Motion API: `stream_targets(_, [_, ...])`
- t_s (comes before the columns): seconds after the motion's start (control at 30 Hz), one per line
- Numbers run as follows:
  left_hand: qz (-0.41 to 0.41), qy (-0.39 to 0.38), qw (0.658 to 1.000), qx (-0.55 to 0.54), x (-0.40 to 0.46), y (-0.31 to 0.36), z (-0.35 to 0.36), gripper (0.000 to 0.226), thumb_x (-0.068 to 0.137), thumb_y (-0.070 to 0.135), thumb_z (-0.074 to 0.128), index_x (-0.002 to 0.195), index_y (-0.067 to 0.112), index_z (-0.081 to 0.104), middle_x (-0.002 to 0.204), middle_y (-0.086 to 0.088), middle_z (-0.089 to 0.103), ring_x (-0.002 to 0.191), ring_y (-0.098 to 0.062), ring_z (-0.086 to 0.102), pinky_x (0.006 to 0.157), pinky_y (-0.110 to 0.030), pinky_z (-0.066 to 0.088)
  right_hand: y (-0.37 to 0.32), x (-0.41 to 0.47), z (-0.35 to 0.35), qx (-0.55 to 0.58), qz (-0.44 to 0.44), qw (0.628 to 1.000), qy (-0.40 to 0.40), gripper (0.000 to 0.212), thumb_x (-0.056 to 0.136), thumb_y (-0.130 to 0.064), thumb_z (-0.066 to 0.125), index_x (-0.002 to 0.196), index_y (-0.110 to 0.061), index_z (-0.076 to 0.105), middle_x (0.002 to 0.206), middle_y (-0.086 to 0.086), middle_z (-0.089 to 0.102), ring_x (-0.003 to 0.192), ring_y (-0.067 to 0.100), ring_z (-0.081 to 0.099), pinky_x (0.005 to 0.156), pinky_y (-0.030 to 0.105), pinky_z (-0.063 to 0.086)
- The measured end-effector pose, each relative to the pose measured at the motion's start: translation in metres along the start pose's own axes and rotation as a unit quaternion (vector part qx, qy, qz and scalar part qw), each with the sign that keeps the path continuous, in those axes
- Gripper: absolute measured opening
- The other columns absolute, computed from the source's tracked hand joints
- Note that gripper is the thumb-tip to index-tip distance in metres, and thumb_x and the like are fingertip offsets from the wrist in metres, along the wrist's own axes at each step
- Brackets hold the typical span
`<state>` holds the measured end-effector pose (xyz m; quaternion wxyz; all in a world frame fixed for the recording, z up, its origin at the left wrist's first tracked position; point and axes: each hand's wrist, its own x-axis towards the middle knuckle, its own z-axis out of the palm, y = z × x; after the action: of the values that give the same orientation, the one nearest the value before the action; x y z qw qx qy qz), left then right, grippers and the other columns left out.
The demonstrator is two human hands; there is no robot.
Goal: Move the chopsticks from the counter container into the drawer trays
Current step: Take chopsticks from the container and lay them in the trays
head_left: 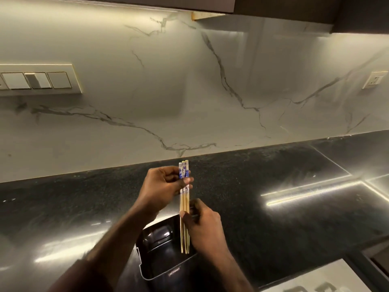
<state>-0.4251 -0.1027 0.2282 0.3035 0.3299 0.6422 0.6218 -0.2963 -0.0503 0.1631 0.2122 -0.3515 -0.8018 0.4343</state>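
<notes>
Marble, white with grey veins, made the backsplash (189,91) across the upper frame; a switch panel (37,80) sat at 9 o'clock, a socket (374,80) at 3 o'clock. Below ran the black polished counter (273,197), glaring under strip light. Near 6 o'clock stood the dark counter container (160,256), open-topped, nothing else discernible inside.

Both forearms rose from the bottom edge, converging above the container. Left hand (162,186) gripped the chopsticks (184,207) by their blue-patterned upper ends, thumb across the front and fingers curled behind. Right hand (203,228) pinched the plain shafts lower down, fingers curled round them. Three sticks seemed visible, bunched upright, tips hanging over the container's mouth at its 1 o'clock corner; whether they touched the bottom could not be told.

Step judged: bundle gathered and lifted from the container, squared between both hands. No drawer tray could be made out. Next move would call for carrying the bundle down to the trays without letting it splay.
</notes>
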Motion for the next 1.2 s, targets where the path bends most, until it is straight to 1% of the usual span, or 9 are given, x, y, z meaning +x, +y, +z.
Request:
stream_targets(0.13, [0.024, -0.011, 1.0, -0.002, -0.008, 0.035, 0.004, 0.021, 0.08, 0.005, 0.069, 0.101, 0.011, 0.069, 0.092, -0.007, 0.077, 0.084, -0.019, 0.074, 0.076, -0.027, 0.059, -0.003, -0.009, -0.012, 0.052, -0.035, 0.998, -0.021, 0.008, 0.094, -0.033, 0.059, 0.097, -0.028, 0.064, 0.086, -0.006, 0.07, 0.078, 0.004, 0.066, 0.065, 0.017, 0.054])
stream_targets(0.27, [0.041, 0.015, 0.999, -0.004, -0.015, 0.057, 0.005, 0.021, 0.081, 0.004, 0.07, 0.101, 0.008, 0.069, 0.091, -0.009, 0.077, 0.082, -0.021, 0.075, 0.074, -0.028, 0.06, -0.006, -0.015, -0.024, 0.103, -0.043, 0.992, -0.063, 0.009, 0.095, -0.027, 0.059, 0.096, -0.023, 0.067, 0.088, -0.003, 0.071, 0.081, 0.007, 0.067, 0.062, 0.013, 0.053])
stream_targets(0.33, [0.05, 0.027, 0.998, 0.002, -0.02, 0.065, 0.003, 0.022, 0.08, 0.005, 0.071, 0.101, 0.008, 0.07, 0.091, -0.01, 0.077, 0.082, -0.022, 0.075, 0.075, -0.029, 0.06, -0.008, -0.018, -0.027, 0.122, -0.037, 0.988, -0.089, 0.009, 0.095, -0.026, 0.059, 0.1, -0.024, 0.067, 0.09, -0.004, 0.072, 0.083, 0.008, 0.068, 0.065, 0.018, 0.057])
stream_targets(0.43, [0.06, 0.04, 0.997, 0.007, -0.029, 0.077, -0.001, 0.022, 0.079, 0.005, 0.071, 0.101, 0.008, 0.07, 0.092, -0.012, 0.076, 0.083, -0.024, 0.074, 0.076, -0.033, 0.061, -0.013, -0.024, -0.031, 0.16, -0.031, 0.98, -0.118, 0.01, 0.095, -0.024, 0.059, 0.1, -0.023, 0.067, 0.09, -0.002, 0.074, 0.085, 0.019, 0.07, 0.073, 0.035, 0.061])
stream_targets(0.5, [0.069, 0.044, 0.997, -0.001, -0.036, 0.084, -0.006, 0.023, 0.08, 0.003, 0.07, 0.103, 0.005, 0.07, 0.092, -0.012, 0.076, 0.082, -0.025, 0.074, 0.076, -0.034, 0.061, -0.017, -0.031, -0.032, 0.183, -0.027, 0.974, -0.129, 0.011, 0.095, -0.024, 0.059, 0.099, -0.021, 0.068, 0.09, 0.001, 0.074, 0.084, 0.022, 0.071, 0.074, 0.038, 0.061])
stream_targets(0.63, [0.089, 0.038, 0.995, -0.021, -0.053, 0.098, -0.014, 0.024, 0.082, 0.0, 0.068, 0.105, 0.003, 0.069, 0.091, -0.012, 0.076, 0.081, -0.026, 0.074, 0.073, -0.032, 0.061, -0.03, -0.053, -0.037, 0.219, -0.003, 0.964, -0.147, 0.013, 0.096, -0.023, 0.059, 0.101, -0.015, 0.067, 0.092, 0.007, 0.075, 0.085, 0.021, 0.072, 0.077, 0.039, 0.061])
stream_targets(0.77, [0.105, 0.018, 0.993, -0.047, -0.075, 0.111, -0.017, 0.02, 0.083, -0.003, 0.065, 0.101, 0.006, 0.068, 0.087, -0.009, 0.077, 0.078, -0.023, 0.075, 0.066, -0.026, 0.06, -0.044, -0.079, -0.042, 0.229, 0.003, 0.965, -0.128, 0.014, 0.095, -0.02, 0.059, 0.103, -0.012, 0.067, 0.093, 0.011, 0.075, 0.088, 0.025, 0.073, 0.082, 0.044, 0.06])
stream_targets(0.97, [0.121, -0.028, 0.99, -0.064, -0.113, 0.119, -0.035, 0.021, 0.085, -0.002, 0.063, 0.102, 0.01, 0.067, 0.088, -0.006, 0.077, 0.08, -0.023, 0.075, 0.068, -0.028, 0.061, -0.068, -0.127, -0.031, 0.218, 0.007, 0.972, -0.09, 0.013, 0.094, -0.02, 0.06, 0.102, -0.014, 0.069, 0.092, 0.008, 0.076, 0.087, 0.021, 0.074, 0.083, 0.044, 0.06])
stream_targets(1.2, [0.087, -0.097, 0.988, -0.083, -0.152, 0.102, -0.029, 0.022, 0.086, 0.003, 0.064, 0.106, 0.009, 0.067, 0.093, -0.009, 0.077, 0.084, -0.022, 0.075, 0.073, -0.03, 0.061, -0.07, -0.198, -0.023, 0.201, 0.058, 0.977, -0.031, 0.012, 0.095, -0.017, 0.059, 0.1, -0.013, 0.069, 0.091, 0.01, 0.075, 0.087, 0.024, 0.073, 0.078, 0.038, 0.062])
